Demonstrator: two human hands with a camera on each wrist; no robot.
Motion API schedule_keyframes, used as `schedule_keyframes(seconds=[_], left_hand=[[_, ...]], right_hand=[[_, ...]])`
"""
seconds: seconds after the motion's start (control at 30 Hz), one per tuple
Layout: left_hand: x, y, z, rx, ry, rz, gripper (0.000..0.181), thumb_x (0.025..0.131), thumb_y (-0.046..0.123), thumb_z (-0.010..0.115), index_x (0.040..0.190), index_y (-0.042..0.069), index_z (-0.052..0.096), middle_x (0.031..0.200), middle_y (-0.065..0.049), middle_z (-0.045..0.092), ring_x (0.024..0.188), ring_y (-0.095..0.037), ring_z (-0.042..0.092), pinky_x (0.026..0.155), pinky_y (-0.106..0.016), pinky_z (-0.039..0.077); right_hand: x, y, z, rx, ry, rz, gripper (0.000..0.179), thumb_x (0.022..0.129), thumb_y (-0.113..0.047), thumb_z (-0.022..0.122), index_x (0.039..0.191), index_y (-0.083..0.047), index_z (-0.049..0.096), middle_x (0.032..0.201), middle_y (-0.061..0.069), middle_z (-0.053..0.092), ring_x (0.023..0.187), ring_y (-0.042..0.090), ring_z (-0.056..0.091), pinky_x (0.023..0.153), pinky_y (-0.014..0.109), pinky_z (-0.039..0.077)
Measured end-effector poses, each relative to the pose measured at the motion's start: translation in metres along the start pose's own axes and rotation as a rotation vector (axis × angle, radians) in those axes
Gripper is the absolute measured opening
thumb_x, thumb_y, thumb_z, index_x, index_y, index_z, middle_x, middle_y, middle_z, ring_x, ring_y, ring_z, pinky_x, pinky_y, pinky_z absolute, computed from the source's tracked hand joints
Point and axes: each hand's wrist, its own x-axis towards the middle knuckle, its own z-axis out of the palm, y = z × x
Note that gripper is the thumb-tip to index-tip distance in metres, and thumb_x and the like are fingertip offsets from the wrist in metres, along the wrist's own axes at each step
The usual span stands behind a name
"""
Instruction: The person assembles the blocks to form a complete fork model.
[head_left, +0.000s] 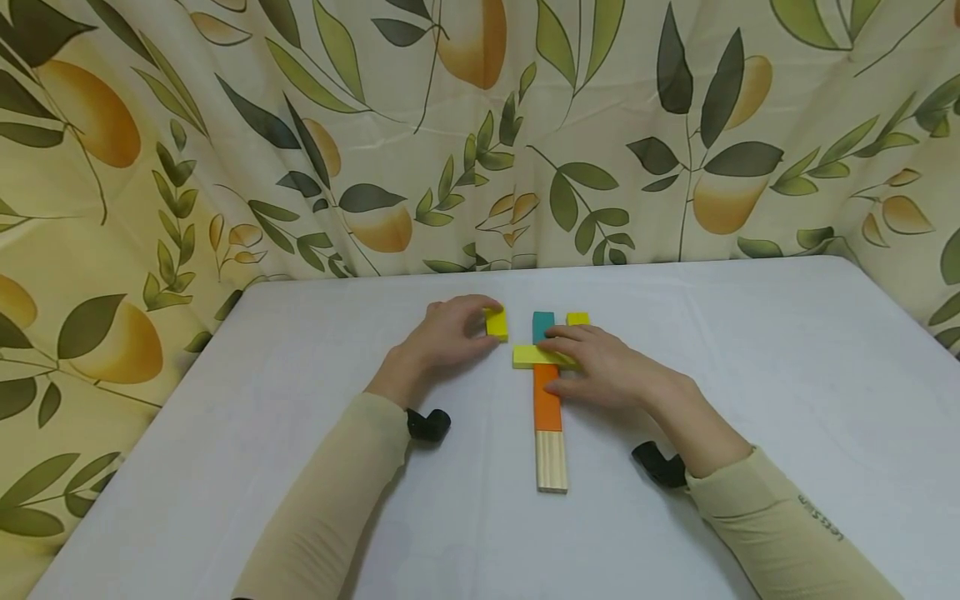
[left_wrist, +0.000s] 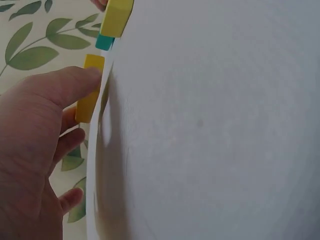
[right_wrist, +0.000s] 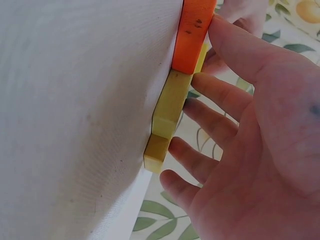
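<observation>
Between thumb and fingertips, my left hand [head_left: 448,335] pinches a yellow block [head_left: 496,325], standing left of a row of wooden blocks. That row runs from a teal block [head_left: 543,325] at the far end, through a yellow-green bar [head_left: 524,357] laid crosswise, to an orange block [head_left: 547,408] and a plain wood block [head_left: 552,462] nearest me. My right hand [head_left: 606,367] rests over the bar's right part, its fingers extended and its thumb at the orange block. Beyond those fingers shows a second yellow block [head_left: 577,318], partly hidden.
A white cloth [head_left: 465,533] covers the table. Behind it hangs a curtain [head_left: 480,167] printed with fruit and leaves. Black wrist cameras [head_left: 429,426] sit on both forearms.
</observation>
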Motion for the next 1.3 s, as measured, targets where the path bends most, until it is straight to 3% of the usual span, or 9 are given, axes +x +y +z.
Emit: schedule_keyframes(seconds=[0.47,1.3], left_hand=[[0.0054,0.0087,0.0063,0.020,-0.054,0.037,0.047,0.095,0.031,0.069,0.140,0.018,0.059,0.144,0.003,0.056,0.139,-0.017,0.043,0.111,-0.045,0.025],[0.0043,0.0096,0.0052,0.050,-0.093,0.026,0.050,0.094,0.028,0.069,0.142,0.020,0.057,0.149,0.002,0.052,0.141,-0.018,0.039,0.111,-0.049,0.026]], right_hand=[[0.0001,0.0003,-0.0005,-0.004,0.002,-0.004,0.058,0.097,-0.035,0.067,0.146,-0.007,0.054,0.155,0.018,0.040,0.143,0.046,0.030,0.112,0.064,0.024],[-0.0003,-0.0004,-0.0004,0.003,-0.001,0.005,0.058,0.096,-0.034,0.067,0.146,-0.007,0.054,0.156,0.018,0.039,0.143,0.045,0.030,0.112,0.063,0.025]])
